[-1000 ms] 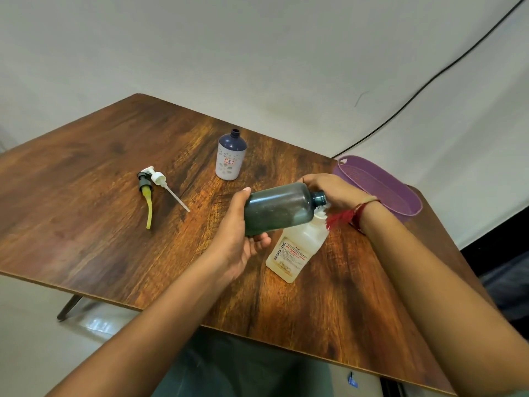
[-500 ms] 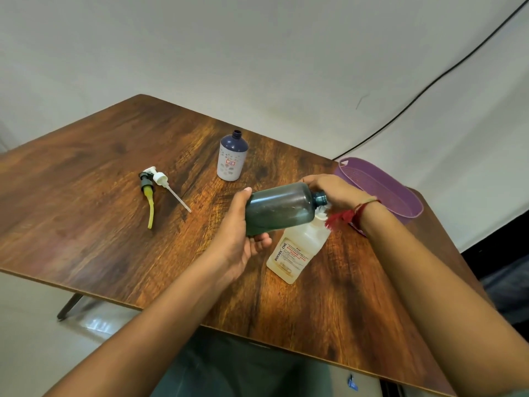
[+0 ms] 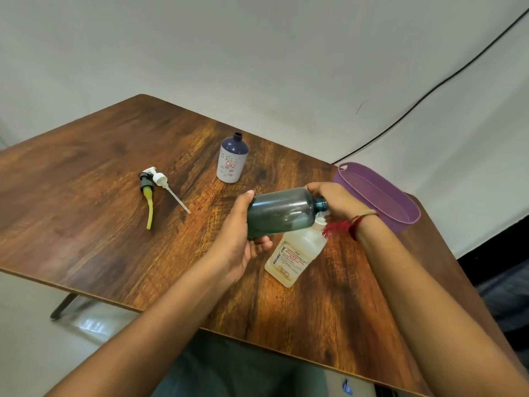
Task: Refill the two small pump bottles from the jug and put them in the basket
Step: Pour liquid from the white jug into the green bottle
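Two hands at work: our left hand (image 3: 238, 239) gripped the dark-green translucent plastic bottle (image 3: 282, 213), lying sideways, neck pointing toward our curled right hand (image 3: 335, 196), whose hold we could not tell.

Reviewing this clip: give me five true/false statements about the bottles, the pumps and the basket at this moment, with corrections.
1. The left hand holds the green bottle tipped on its side. True.
2. The purple basket already holds a bottle. False: no bottle shows in it.
3. Both pump heads lie on the table, off their bottles. True.
4. The white-and-blue bottle lies on its side. False: it stands upright, neck open.
5. The right hand rests on the basket. False: it is at the pale jug's top.
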